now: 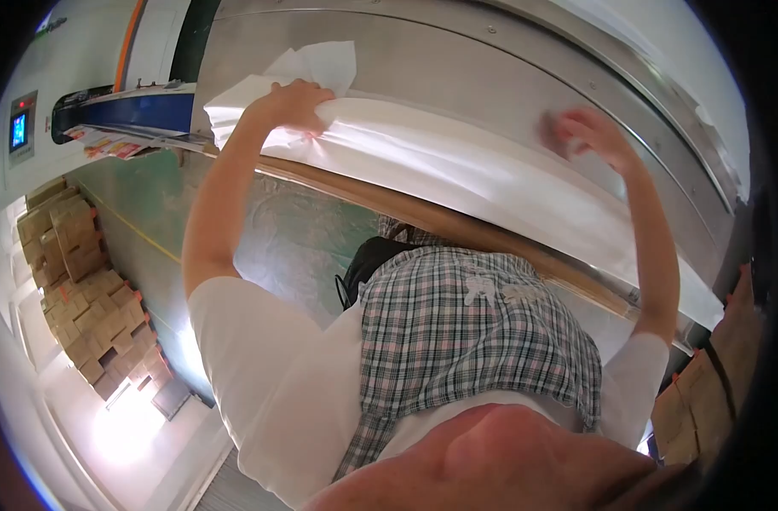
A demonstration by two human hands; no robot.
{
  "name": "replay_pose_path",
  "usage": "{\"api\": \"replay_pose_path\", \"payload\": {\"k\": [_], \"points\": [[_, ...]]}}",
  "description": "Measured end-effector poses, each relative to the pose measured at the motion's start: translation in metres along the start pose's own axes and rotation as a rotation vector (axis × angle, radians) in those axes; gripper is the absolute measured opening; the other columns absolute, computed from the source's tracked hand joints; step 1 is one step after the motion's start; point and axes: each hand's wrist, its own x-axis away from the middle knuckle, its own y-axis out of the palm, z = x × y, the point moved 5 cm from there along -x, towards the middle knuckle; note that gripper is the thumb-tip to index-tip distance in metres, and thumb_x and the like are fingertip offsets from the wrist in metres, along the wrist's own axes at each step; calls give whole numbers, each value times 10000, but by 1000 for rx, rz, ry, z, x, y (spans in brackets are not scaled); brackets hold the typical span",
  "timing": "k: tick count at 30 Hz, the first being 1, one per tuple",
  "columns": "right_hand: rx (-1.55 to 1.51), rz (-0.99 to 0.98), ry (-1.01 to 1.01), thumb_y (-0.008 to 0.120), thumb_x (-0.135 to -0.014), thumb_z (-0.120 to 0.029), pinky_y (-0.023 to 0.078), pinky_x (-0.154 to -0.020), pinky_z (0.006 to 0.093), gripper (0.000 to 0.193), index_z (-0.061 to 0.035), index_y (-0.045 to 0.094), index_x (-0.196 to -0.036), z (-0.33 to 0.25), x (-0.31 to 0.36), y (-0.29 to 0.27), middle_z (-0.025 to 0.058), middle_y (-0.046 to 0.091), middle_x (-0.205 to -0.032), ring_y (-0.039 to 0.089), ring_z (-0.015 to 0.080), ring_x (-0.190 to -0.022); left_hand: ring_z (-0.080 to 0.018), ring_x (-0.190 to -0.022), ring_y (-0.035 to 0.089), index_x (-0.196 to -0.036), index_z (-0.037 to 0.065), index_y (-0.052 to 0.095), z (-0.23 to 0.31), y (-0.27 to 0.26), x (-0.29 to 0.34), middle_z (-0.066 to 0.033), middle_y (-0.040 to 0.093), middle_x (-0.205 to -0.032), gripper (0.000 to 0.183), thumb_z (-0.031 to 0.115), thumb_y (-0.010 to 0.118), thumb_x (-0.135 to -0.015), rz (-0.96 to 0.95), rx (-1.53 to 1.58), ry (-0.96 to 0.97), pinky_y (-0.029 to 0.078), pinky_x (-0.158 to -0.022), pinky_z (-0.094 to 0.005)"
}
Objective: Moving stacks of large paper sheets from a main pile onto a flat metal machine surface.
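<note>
A long white sheet [457,149], paper or thin plastic, lies along the front of a brushed metal work surface [432,60]. It is bunched and creased at its left end, where a loose flap sticks up. My left hand [297,106] is closed over that bunched end, with the fingertips partly hidden in the folds. Farther right, my right hand [589,136] is raised over the metal beside the sheet. Motion smears its fingers, and a dark blur beside them could be a reflection or a small object.
A brown edge strip [380,200] runs along the front of the metal surface, close to my checked apron [466,332]. At left are a blue machine part [142,113], a lit control panel [19,128] and cardboard stacks [103,328]. More cardboard [691,409] stands at right.
</note>
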Motion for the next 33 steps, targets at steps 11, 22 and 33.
{"api": "replay_pose_path", "payload": {"k": [11, 22, 33], "points": [[-124, -142, -124, 598, -752, -199, 500, -589, 287, 491, 18, 450, -1166, -129, -167, 159, 120, 605, -890, 618, 197, -727, -307, -921, 543, -1028, 25, 530, 149, -56, 19, -179, 557, -965, 500, 254, 631, -594, 204, 58, 609, 453, -774, -380], [232, -709, -280, 559, -814, -332, 434, -733, 312, 365, 5, 581, -953, -267, -115, 199, 81, 550, -942, 521, 159, -813, -267, -943, 538, -1125, 84, 511, 167, -107, -14, -142, 570, -1045, 598, 311, 662, -593, -277, 222, 695, 408, -839, -358], [84, 101, -138, 596, -793, -143, 422, -693, 244, 127, -37, 534, -827, -158, 52, 50, 34, 514, -756, 498, 135, -696, -216, -866, 564, -1074, 84, 545, 150, -89, -64, -93, 583, -957, 558, 413, 664, -639, -488, 297, 654, 453, -724, -339]]}}
